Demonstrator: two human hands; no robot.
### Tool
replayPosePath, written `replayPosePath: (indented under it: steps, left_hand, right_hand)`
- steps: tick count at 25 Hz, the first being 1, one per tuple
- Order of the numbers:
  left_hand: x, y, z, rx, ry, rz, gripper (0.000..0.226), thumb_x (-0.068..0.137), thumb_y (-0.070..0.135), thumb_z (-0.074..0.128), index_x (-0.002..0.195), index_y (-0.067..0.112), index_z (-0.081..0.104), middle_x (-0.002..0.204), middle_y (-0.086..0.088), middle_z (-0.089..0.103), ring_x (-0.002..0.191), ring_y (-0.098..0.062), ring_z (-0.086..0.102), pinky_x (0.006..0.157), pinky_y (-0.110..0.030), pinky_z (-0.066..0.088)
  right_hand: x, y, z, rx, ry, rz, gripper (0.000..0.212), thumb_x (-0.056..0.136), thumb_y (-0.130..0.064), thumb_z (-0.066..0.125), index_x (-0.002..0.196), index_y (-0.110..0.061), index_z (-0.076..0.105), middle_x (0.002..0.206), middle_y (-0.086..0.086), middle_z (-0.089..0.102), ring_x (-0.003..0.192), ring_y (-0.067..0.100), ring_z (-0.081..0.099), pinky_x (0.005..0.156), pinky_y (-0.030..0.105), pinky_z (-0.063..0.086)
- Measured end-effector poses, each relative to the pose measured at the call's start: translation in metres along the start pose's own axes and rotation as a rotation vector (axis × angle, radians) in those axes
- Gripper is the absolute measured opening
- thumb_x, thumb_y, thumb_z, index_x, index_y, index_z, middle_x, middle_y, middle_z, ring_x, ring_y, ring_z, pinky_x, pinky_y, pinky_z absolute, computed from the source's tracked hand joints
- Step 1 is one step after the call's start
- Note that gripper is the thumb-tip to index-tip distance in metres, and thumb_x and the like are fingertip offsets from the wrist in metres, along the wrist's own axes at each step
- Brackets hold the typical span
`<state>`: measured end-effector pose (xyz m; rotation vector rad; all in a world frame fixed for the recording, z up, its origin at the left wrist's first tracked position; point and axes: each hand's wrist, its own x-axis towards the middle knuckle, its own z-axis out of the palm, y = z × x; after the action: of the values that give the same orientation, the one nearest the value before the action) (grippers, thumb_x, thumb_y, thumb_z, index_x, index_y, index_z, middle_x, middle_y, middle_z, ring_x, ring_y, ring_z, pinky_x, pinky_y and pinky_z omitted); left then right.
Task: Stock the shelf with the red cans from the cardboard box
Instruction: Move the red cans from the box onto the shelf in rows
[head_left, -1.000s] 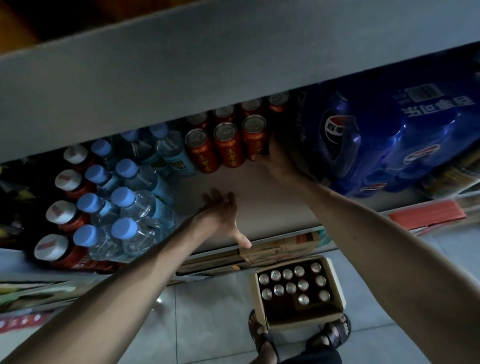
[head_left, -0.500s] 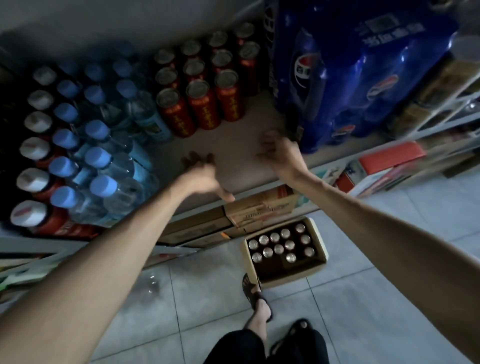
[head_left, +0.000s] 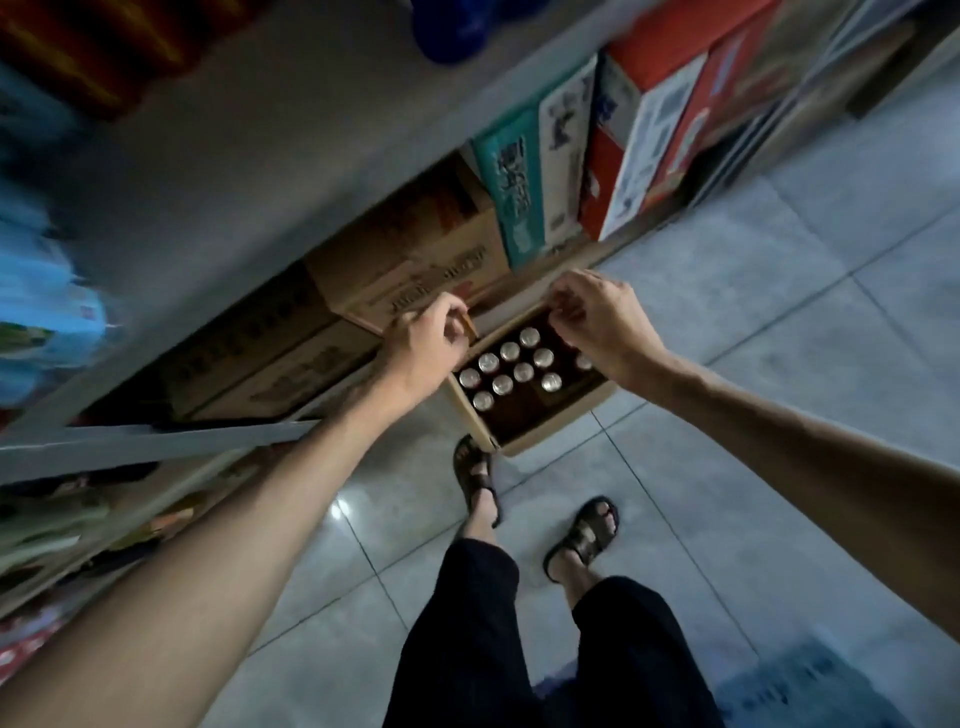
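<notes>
An open cardboard box (head_left: 550, 434) stands on the floor tiles in front of my feet. Several cans (head_left: 503, 384) stand upright in it, showing silver tops; the near part of the box is bare. My left hand (head_left: 421, 345) hovers above the box's far left corner with its fingers loosely curled and nothing in them. My right hand (head_left: 597, 322) hovers above the far right side, fingers curled downward, also holding nothing, and it hides a few cans. The grey shelf board (head_left: 249, 171) runs across the upper left; its red cans show only as a blur at the top left.
Closed cardboard cartons (head_left: 415, 254) and coloured boxes (head_left: 587, 156) fill the bottom shelf just behind the open box. Blurred blue-capped bottles (head_left: 36, 291) sit at the left edge. My sandalled feet (head_left: 584, 535) stand close to the box on grey tiles.
My view has swung down from the shelf to the floor. Both hands have left the shelf board and come down over the cardboard box, which now looks much closer.
</notes>
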<state>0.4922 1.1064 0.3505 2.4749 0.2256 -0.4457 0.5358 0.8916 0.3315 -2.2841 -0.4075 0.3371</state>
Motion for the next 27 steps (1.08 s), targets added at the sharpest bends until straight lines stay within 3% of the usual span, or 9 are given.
replayPosePath:
  steps: [3, 6, 9, 13, 16, 18, 20, 24, 27]
  left_hand:
    - [0.038, -0.059, 0.09, -0.195, -0.275, -0.373, 0.024, 0.088, 0.004, 0.064, 0.111, 0.0, 0.056, 0.094, -0.013, 0.061, 0.073, -0.023, 0.059, 0.057, -0.026, 0.041]
    - [0.077, -0.135, 0.19, -0.251, -0.335, -0.604, 0.021, 0.089, 0.008, 0.063, 0.1, 0.014, 0.046, 0.086, -0.008, 0.055, 0.059, -0.014, 0.051, 0.051, -0.025, 0.038]
    - [0.104, -0.208, 0.267, -0.288, -0.33, -0.707, 0.027, 0.088, 0.016, 0.064, 0.106, 0.02, 0.045, 0.092, -0.007, 0.053, 0.08, -0.022, 0.056, 0.065, -0.03, 0.046]
    - [0.136, -0.3, 0.35, -0.354, -0.319, -0.744, 0.038, 0.079, 0.018, 0.067, 0.112, 0.01, 0.052, 0.111, -0.012, 0.061, 0.101, -0.031, 0.059, 0.074, -0.036, 0.056]
    - [0.156, -0.33, 0.372, -0.521, -0.3, -0.808, 0.033, 0.085, 0.011, 0.064, 0.115, 0.006, 0.051, 0.112, -0.02, 0.062, 0.112, -0.038, 0.061, 0.094, -0.05, 0.053]
    - [0.168, -0.343, 0.376, -0.641, -0.292, -0.847, 0.018, 0.09, 0.007, 0.059, 0.106, 0.008, 0.051, 0.101, -0.02, 0.061, 0.11, -0.043, 0.062, 0.095, -0.054, 0.051]
    - [0.173, -0.353, 0.373, -0.653, -0.313, -0.846, 0.021, 0.091, 0.004, 0.059, 0.108, 0.008, 0.048, 0.108, -0.021, 0.055, 0.107, -0.047, 0.061, 0.095, -0.055, 0.05]
    - [0.174, -0.359, 0.37, -0.724, -0.353, -0.851, 0.019, 0.088, 0.004, 0.063, 0.101, 0.011, 0.05, 0.121, -0.02, 0.05, 0.108, -0.048, 0.06, 0.097, -0.054, 0.05]
    - [0.169, -0.359, 0.361, -0.757, -0.345, -0.84, 0.03, 0.091, 0.006, 0.061, 0.12, 0.008, 0.051, 0.122, -0.017, 0.048, 0.103, -0.044, 0.062, 0.098, -0.047, 0.051]
  right_hand:
    - [-0.013, 0.089, 0.056, -0.076, -0.141, 0.207, 0.021, 0.08, -0.008, 0.068, 0.1, -0.013, 0.07, 0.097, 0.006, 0.068, 0.089, 0.023, 0.062, 0.071, 0.028, 0.044]
    - [-0.011, 0.179, 0.146, -0.166, -0.343, 0.276, 0.027, 0.079, -0.017, 0.069, 0.106, -0.017, 0.066, 0.099, 0.005, 0.068, 0.088, 0.026, 0.063, 0.069, 0.031, 0.047]
    - [0.001, 0.247, 0.244, -0.279, -0.557, 0.221, 0.056, 0.077, -0.029, 0.074, 0.128, -0.019, 0.054, 0.119, 0.004, 0.061, 0.111, 0.026, 0.057, 0.084, 0.037, 0.051]
    - [0.027, 0.32, 0.384, -0.439, -0.595, 0.031, 0.092, 0.075, -0.033, 0.078, 0.151, -0.018, 0.028, 0.148, 0.006, 0.04, 0.135, 0.025, 0.038, 0.103, 0.037, 0.04]
    - [0.05, 0.346, 0.448, -0.567, -0.489, -0.129, 0.081, 0.082, -0.025, 0.069, 0.152, -0.013, 0.029, 0.15, 0.012, 0.037, 0.135, 0.028, 0.038, 0.111, 0.037, 0.033]
    - [0.062, 0.364, 0.476, -0.658, -0.432, -0.243, 0.059, 0.092, -0.019, 0.053, 0.148, -0.011, 0.035, 0.143, 0.015, 0.042, 0.128, 0.031, 0.045, 0.109, 0.039, 0.034]
    - [0.069, 0.379, 0.49, -0.71, -0.431, -0.282, 0.048, 0.095, -0.016, 0.04, 0.143, -0.011, 0.041, 0.136, 0.016, 0.046, 0.12, 0.032, 0.051, 0.107, 0.041, 0.035]
    - [0.08, 0.389, 0.497, -0.718, -0.439, -0.267, 0.061, 0.085, -0.021, 0.021, 0.138, -0.014, 0.049, 0.13, 0.019, 0.049, 0.111, 0.033, 0.058, 0.12, 0.044, 0.016]
    - [0.077, 0.384, 0.496, -0.679, -0.44, -0.241, 0.056, 0.086, -0.015, 0.026, 0.134, -0.009, 0.053, 0.12, 0.022, 0.051, 0.106, 0.035, 0.06, 0.122, 0.044, 0.011]
